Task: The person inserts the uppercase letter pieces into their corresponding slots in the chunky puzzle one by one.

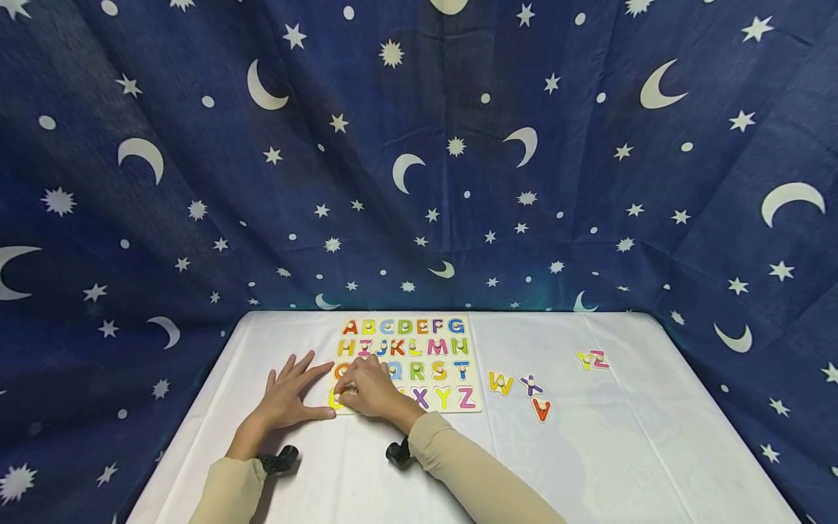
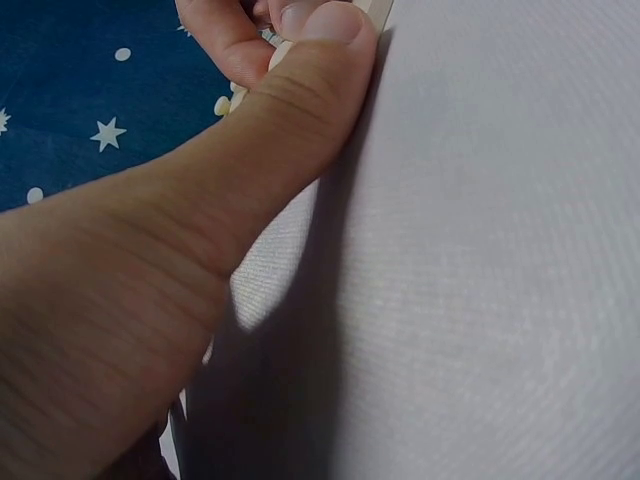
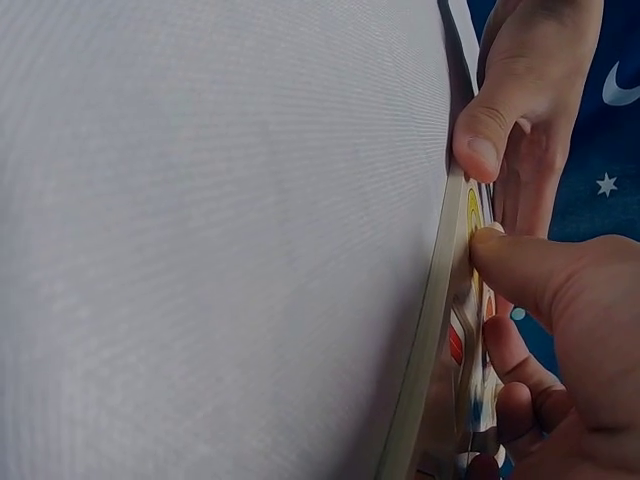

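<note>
A wooden alphabet puzzle board [image 1: 480, 405] lies on the table, its upper rows filled with coloured knobbed letters. At the lower left corner my right hand [image 1: 372, 389] pinches the knob of the yellow letter U piece [image 1: 332, 399], seated at or in its slot; the fingers partly cover it. My left hand [image 1: 283, 397] is spread at the board's left edge, its thumb [image 2: 310, 85] touching the corner. In the right wrist view the yellow letter [image 3: 474, 208] shows between both thumbs. Part of the lower rows is hidden under my right hand.
Right of the board lie a yellow W piece [image 1: 500, 383], a purple X piece [image 1: 531, 386] and a red V piece [image 1: 540, 410]. Farther right, a yellow Y piece [image 1: 583, 361] touches or overlaps a pink Z piece [image 1: 599, 359]. A starry blue cloth [image 1: 458, 240] hangs behind the white table [image 1: 655, 451].
</note>
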`<state>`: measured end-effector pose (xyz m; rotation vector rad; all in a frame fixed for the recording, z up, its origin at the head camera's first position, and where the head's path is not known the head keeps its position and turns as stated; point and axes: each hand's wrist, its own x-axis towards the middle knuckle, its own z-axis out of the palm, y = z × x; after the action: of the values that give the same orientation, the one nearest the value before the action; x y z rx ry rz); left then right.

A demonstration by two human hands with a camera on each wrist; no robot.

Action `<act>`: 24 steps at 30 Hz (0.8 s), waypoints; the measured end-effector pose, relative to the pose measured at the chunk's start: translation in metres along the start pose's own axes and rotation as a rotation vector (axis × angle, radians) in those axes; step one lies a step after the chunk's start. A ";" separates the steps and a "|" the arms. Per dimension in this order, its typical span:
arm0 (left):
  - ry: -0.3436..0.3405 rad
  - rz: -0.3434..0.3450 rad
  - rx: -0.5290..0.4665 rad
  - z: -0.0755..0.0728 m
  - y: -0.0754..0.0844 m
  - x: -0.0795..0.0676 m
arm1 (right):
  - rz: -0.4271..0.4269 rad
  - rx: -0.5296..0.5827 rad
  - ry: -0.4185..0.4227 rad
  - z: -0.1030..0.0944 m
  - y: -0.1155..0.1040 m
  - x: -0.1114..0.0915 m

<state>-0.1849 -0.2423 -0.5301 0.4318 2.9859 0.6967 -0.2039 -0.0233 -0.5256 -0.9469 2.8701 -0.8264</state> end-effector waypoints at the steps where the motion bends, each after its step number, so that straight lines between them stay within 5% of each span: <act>1: -0.001 -0.001 -0.002 0.000 0.000 0.000 | -0.001 -0.004 0.001 0.000 0.000 0.000; 12: 0.009 -0.002 0.004 0.001 -0.002 -0.001 | -0.070 0.070 0.042 -0.019 0.012 -0.015; 24: 0.030 -0.004 -0.010 0.002 -0.001 -0.002 | -0.043 0.168 0.096 -0.089 0.080 -0.079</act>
<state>-0.1833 -0.2429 -0.5320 0.4192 3.0095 0.7234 -0.1982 0.1176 -0.4994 -0.9781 2.8106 -1.1267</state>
